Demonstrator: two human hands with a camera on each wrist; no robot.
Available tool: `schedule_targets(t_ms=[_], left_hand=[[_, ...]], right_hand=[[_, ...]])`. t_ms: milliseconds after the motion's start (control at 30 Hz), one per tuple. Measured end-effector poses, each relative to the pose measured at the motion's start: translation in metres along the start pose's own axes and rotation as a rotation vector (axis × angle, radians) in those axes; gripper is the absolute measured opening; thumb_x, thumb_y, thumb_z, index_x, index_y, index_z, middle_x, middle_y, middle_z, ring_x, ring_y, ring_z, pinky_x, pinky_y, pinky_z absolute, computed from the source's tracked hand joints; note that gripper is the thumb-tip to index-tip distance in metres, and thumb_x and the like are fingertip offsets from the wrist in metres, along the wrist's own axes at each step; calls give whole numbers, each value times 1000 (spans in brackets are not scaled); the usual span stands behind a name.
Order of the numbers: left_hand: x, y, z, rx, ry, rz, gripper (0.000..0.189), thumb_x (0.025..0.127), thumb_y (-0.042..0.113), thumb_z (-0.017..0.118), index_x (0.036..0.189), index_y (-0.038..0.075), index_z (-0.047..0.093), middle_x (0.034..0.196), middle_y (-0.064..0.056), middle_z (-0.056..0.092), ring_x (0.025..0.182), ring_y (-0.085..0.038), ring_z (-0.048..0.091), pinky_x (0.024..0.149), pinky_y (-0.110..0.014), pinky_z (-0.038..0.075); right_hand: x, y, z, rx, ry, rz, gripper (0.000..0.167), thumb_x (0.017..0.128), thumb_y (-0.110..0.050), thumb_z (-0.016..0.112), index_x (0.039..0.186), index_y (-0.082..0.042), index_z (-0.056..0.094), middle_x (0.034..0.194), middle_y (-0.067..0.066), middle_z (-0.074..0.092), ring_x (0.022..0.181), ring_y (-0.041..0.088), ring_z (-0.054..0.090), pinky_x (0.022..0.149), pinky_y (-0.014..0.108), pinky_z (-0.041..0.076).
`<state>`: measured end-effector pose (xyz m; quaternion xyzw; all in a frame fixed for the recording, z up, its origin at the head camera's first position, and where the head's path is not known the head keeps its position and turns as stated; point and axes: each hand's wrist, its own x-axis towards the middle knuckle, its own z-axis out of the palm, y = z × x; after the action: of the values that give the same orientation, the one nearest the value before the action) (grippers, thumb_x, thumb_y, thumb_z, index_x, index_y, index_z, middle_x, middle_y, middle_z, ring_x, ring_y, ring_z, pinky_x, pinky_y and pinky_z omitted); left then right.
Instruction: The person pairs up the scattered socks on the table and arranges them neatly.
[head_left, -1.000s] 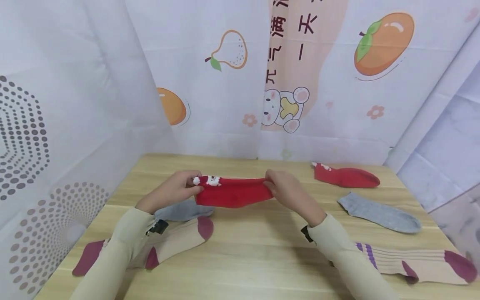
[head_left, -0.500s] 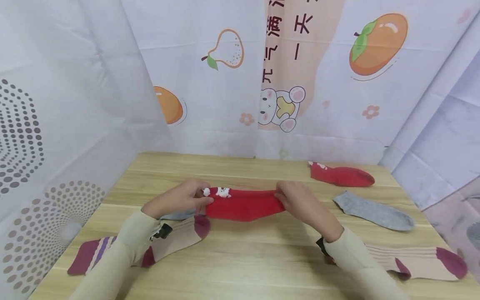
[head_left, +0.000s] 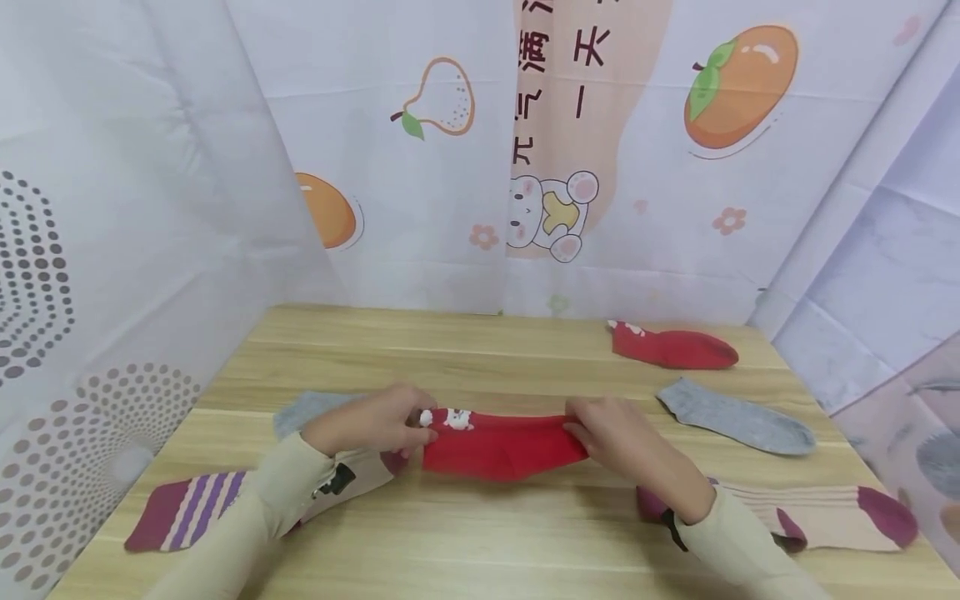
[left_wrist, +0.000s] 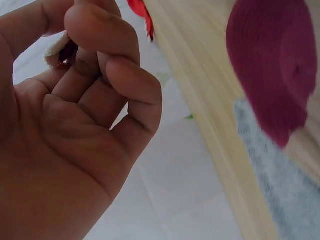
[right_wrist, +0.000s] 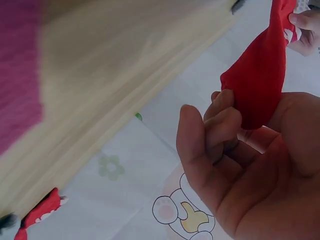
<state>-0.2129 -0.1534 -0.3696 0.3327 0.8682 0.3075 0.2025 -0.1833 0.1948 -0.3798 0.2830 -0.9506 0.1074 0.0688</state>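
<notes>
A red sock (head_left: 502,446) with a white figure near its cuff is stretched sideways between both hands, close over the table. My left hand (head_left: 378,423) pinches the cuff end beside the white trim. At the toe end, my right hand (head_left: 633,450) grips the fabric between thumb and fingers; the right wrist view shows the red sock (right_wrist: 257,75) running from this hand up to the other. In the left wrist view the fingers of my left hand (left_wrist: 75,115) are curled, and the sock is mostly hidden behind them.
On the right of the table (head_left: 487,542) lie another red sock (head_left: 678,348), a grey sock (head_left: 738,417) and a cream and maroon sock (head_left: 825,517). Partly under the left arm are a grey sock (head_left: 307,407) and a striped cream and maroon sock (head_left: 187,510). A printed curtain (head_left: 390,217) hangs behind.
Both hands have come down and nearer with the red sock, shifting a little to the right. The grey sock on the left shows more now. The head view has turned slightly.
</notes>
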Motion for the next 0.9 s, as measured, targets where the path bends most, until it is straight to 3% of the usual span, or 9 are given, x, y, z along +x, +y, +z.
schedule_targets(t_ms=[167, 400, 533, 900], left_hand=[[6, 3, 10, 104, -13, 58, 15, 92, 14, 67, 78, 18, 63, 66, 8, 55, 52, -4, 50, 50, -23, 44], [12, 7, 24, 112, -42, 28, 9, 93, 14, 67, 84, 17, 66, 70, 10, 59, 55, -4, 51, 53, -24, 48], [16, 9, 33, 142, -37, 47, 7, 92, 14, 68, 85, 17, 67, 73, 13, 61, 61, -3, 52, 60, -23, 50], [19, 11, 51, 192, -60, 79, 13, 91, 15, 67, 80, 20, 65, 65, 13, 56, 57, -2, 48, 56, -21, 46]], right_hand=[[-10, 4, 5, -4, -1, -41, 24, 86, -13, 78, 79, -16, 55, 62, -11, 44, 55, 6, 41, 51, 20, 37], [-23, 8, 6, 43, -91, -52, 20, 88, -12, 75, 84, -13, 56, 60, -11, 42, 54, 5, 39, 52, 20, 38], [-29, 9, 7, 40, -168, -23, 17, 90, -12, 72, 88, -12, 55, 61, -9, 43, 55, 7, 41, 53, 23, 39], [-40, 5, 7, 48, -279, 36, 14, 91, -12, 70, 87, -12, 57, 64, -6, 49, 57, 9, 45, 53, 26, 41]])
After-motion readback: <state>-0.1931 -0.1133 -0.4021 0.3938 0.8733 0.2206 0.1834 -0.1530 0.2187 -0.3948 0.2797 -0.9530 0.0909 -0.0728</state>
